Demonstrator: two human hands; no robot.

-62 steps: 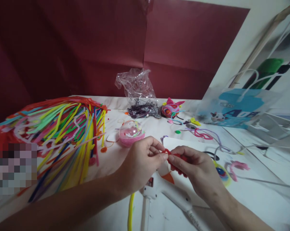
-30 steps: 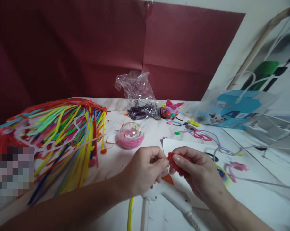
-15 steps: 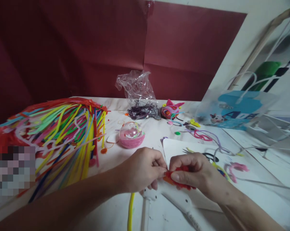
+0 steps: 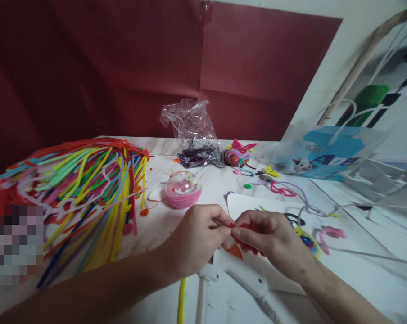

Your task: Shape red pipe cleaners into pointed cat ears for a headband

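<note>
Close together at the front of the table, my left hand [image 4: 197,238] and my right hand [image 4: 274,236] both pinch a red fuzzy piece of bent pipe cleaner [image 4: 246,246]. Its end shows between the fingertips of the two hands; most of the rest is hidden by my right fingers. An orange flat piece [image 4: 236,252] hangs just under it, and whether they are joined I cannot tell. Below the hands lies a white glue gun [image 4: 247,279]. A yellow pipe cleaner [image 4: 182,301] lies left of it. Beyond my left hand sits a clear ball with pink-wrapped lower half [image 4: 183,198].
A large heap of coloured pipe cleaners [image 4: 88,180] spreads on the left. At the back stand a clear plastic bag [image 4: 193,130] and a pink wrapped head-like figure [image 4: 237,153]. Scissors [image 4: 294,219] and white paper [image 4: 239,202] lie right; a blue carrier bag [image 4: 335,153] stands behind.
My fingertips have risen slightly, with the red piece turned between them. The orange piece now shows more clearly below. The view has shifted a little.
</note>
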